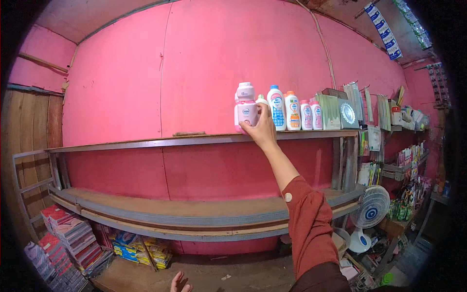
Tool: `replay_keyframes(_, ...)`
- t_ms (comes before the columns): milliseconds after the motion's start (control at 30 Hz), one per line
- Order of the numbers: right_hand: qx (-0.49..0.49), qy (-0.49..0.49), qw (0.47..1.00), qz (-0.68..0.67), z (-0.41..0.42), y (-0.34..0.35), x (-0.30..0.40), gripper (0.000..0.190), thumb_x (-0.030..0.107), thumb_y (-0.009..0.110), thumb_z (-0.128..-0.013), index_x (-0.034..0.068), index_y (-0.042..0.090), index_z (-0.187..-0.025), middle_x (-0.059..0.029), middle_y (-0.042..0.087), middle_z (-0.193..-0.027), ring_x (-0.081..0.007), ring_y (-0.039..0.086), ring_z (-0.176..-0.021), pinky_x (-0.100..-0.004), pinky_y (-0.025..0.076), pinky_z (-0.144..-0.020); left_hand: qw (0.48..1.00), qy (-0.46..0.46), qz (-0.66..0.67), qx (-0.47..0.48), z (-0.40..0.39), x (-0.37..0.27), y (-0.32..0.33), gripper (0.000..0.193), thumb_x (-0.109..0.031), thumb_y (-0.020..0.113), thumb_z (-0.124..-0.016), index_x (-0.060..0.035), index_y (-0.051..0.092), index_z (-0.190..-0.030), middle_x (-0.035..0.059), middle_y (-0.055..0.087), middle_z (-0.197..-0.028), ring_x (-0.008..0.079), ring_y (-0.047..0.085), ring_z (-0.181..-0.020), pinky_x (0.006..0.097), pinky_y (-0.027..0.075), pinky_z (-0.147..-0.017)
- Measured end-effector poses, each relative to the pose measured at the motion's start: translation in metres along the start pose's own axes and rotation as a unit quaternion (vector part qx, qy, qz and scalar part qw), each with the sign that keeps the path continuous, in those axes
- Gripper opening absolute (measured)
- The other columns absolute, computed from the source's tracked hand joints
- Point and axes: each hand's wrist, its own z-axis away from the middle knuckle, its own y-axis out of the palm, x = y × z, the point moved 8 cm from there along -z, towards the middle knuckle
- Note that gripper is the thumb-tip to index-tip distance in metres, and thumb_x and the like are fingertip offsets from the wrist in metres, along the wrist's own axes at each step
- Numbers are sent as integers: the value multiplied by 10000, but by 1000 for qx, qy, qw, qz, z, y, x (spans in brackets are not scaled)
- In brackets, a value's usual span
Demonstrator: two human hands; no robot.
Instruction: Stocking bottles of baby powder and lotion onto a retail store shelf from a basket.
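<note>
My right hand (263, 127) reaches up to the top shelf (146, 141) with its fingers around a pink powder bottle (246, 112) that has a pale cap. Another pink-and-white container shows partly behind it. To the right stand a white bottle with a green cap (261, 98), partly behind my fingers, a tall blue-and-white My Baby bottle (277, 109), one with an orange cap (293, 111) and small pink-capped bottles (307, 116). Only the fingers of my left hand (180, 283) show at the bottom edge, apart and holding nothing visible.
Green boxes (329, 111) stand further right on the top shelf. Below runs a wide wooden shelf (182, 207) with a metal edge. Stacked books (73, 237) and yellow-and-blue packets (140, 250) lie lower left. A white fan (370, 211) stands at right.
</note>
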Motion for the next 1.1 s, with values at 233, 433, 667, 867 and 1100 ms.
replay_keyframes(233,2,34,996,87,-5,20,2,758,309,817,-634,86,386,-1216,-171,495,-1163,-346,567,-1024,-445,493,-838,999,-19,1,-28,5,4,-5,597,-204,631,-884,-136,355,-1409,85,287,-1462,269,327,-1315,430,350,-1053)
replay_keyframes(433,-20,-16,994,110,-1,10,0,673,317,791,-674,89,436,-1199,-144,489,-1096,-345,573,-995,-437,496,-817,999,-28,14,-41,11,3,-4,569,-220,625,-890,-130,377,-1395,89,297,-1455,264,331,-1309,432,349,-1054)
replay_keyframes(667,40,18,997,65,-3,26,-14,579,314,749,-723,115,453,-1179,-120,503,-1093,-326,564,-1015,-445,470,-839,998,-39,17,-50,21,4,-6,583,-219,629,-887,-114,370,-1398,71,313,-1446,258,327,-1310,428,349,-1052)
replay_keyframes(867,54,21,992,111,3,28,-17,509,312,711,-768,128,464,-1173,-97,517,-1099,-276,557,-1030,-455,401,-892,996,-47,31,-74,33,0,-1,569,-215,609,-896,-110,366,-1400,80,304,-1448,260,319,-1314,431,346,-1050)
replay_keyframes(1100,54,20,991,124,4,32,-23,485,308,707,-777,133,475,-1165,-80,523,-1107,-268,572,-1002,-454,388,-879,993,-72,23,-91,47,0,3,564,-224,597,-904,-107,360,-1403,82,301,-1450,263,324,-1307,437,331,-1057)
